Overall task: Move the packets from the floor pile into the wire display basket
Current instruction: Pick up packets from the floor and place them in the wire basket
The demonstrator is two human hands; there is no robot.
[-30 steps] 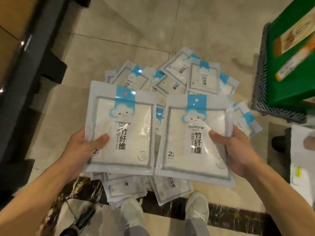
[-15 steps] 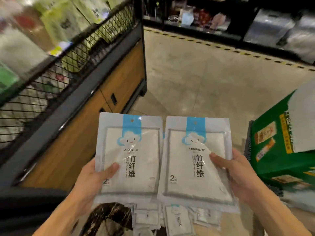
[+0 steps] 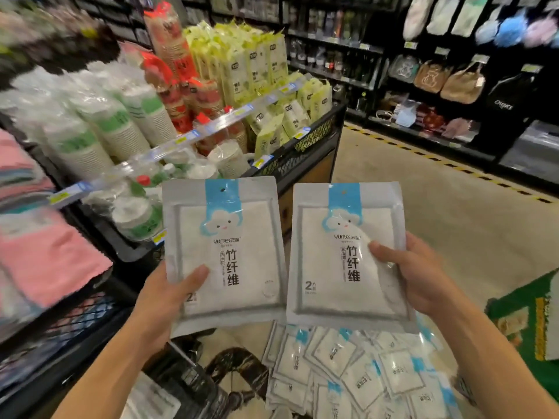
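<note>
Both packets have risen from low over the floor pile to chest height, and the view has lifted from the floor to a shop aisle. One white packet (image 3: 223, 252) with a blue cloud label is gripped by the left hand (image 3: 163, 300), thumb lying across its lower left front and the other fingers hidden behind it. Just beside it, edges nearly touching, a second matching packet (image 3: 348, 252) is gripped by the right hand (image 3: 420, 276), thumb pressed on its right front and fingers behind. Both packets are upright and face the camera.

Below them, on the pale floor (image 3: 423, 213), lies the floor pile (image 3: 357, 376) of matching packets, overlapping at loose angles.

To the left stands the wire display basket (image 3: 302, 152), a black mesh bin on a wooden base, already stocked with yellow-green packs (image 3: 251, 65), stacked paper cups in green-banded sleeves (image 3: 121, 125) and red-wrapped goods (image 3: 178, 74). Pink folded cloths (image 3: 39, 258) lie at the near left, blurred. A green carton (image 3: 526, 325) shows at the right edge. Dark shelves (image 3: 438, 71) with bags line the far side of the aisle.
</note>
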